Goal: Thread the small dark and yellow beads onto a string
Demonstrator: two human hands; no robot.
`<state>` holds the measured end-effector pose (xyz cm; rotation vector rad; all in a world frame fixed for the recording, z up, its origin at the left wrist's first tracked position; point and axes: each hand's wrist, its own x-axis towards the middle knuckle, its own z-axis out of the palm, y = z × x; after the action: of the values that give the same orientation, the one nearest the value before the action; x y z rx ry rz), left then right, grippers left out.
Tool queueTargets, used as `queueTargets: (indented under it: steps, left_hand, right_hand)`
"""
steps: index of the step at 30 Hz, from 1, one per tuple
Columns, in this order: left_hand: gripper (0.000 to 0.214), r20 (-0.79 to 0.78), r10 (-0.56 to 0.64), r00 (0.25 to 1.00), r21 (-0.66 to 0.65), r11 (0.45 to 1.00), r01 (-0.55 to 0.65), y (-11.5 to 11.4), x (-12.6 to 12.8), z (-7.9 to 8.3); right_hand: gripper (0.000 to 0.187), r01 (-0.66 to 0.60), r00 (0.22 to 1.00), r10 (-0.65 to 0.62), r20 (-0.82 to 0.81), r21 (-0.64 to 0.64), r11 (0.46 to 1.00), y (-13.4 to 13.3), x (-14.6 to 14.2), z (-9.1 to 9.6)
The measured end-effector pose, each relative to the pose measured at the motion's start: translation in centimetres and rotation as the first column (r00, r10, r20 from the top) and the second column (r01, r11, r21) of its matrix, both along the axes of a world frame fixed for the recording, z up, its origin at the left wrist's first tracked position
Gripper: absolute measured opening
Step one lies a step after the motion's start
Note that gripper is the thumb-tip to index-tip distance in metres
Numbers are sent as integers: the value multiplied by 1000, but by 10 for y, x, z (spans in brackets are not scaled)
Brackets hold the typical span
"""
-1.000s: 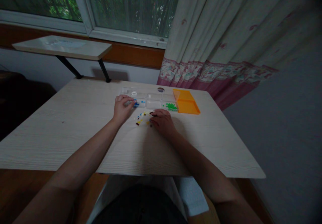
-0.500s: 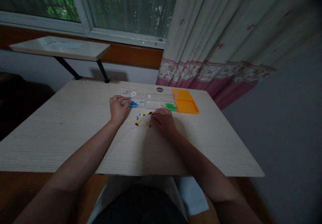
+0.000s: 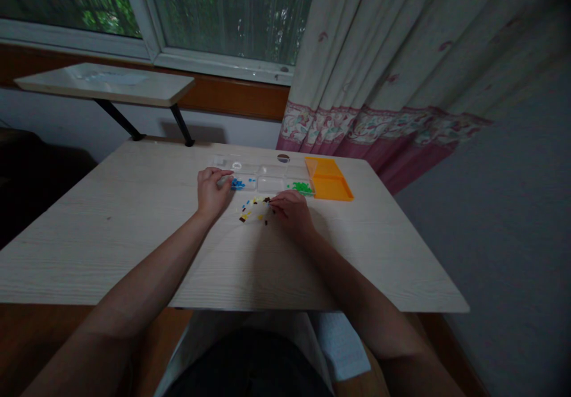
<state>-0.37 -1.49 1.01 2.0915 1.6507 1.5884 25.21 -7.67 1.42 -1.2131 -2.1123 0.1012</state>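
My left hand [image 3: 213,192] is at the left end of a clear divided tray [image 3: 271,184], over a compartment of small blue pieces [image 3: 238,184]. Its thumb and forefinger are a little apart, with no piece visible between them. On the table in front of the tray lies a loose scatter of small yellow, brown and blue pieces [image 3: 255,201]. My right hand [image 3: 292,211] rests at the right side of this scatter, fingertips pinched down among the pieces. What they grip is too small to make out. Small green pieces [image 3: 301,188] fill part of the tray's right compartment.
An orange lid [image 3: 331,180] lies open at the tray's right end. Behind the tray is a small dark round thing [image 3: 283,158]. A raised shelf [image 3: 107,85] on black legs stands at the table's back left. The curtain [image 3: 357,88] hangs behind the table.
The blue piece seen at my left fingertips is no longer there, and that hand has shifted slightly right. My right hand stays at the scatter, with its fingertips moved very little.
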Motion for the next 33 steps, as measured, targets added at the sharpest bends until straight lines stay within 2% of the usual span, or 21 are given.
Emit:
queueTargets:
  steps: [5, 10, 12, 15, 20, 27, 33]
  left_hand:
    - [21, -171, -233, 957, -23, 972, 233, -15, 13, 10]
    - [22, -325, -468, 822, -37, 875, 483, -30, 28, 19]
    - [22, -364, -516, 775, -43, 841, 540, -33, 31, 22]
    - [23, -400, -534, 745, -37, 821, 569, -35, 33, 23]
    - [27, -410, -509, 757, -5, 831, 556, -37, 35, 22]
    - [26, -455, -502, 735, 16, 821, 571, -40, 37, 22]
    - [20, -452, -479, 753, 68, 823, 564, -40, 36, 24]
  right_hand:
    - [23, 7, 996, -8, -92, -10, 1000, 0, 0, 4]
    - [30, 10, 980, -22, -200, -58, 998, -4, -4, 11]
    - [30, 10, 957, -41, -288, -110, 994, -5, -6, 12]
    - [27, -23, 910, -57, -411, -188, 982, -6, -7, 13]
    - [23, -71, 854, -87, -512, -281, 957, -6, -8, 12]
    - [23, -148, 858, -54, -510, -348, 926, -9, -10, 12]
    - [27, -186, 863, -3, -505, -323, 928, -10, -12, 10]
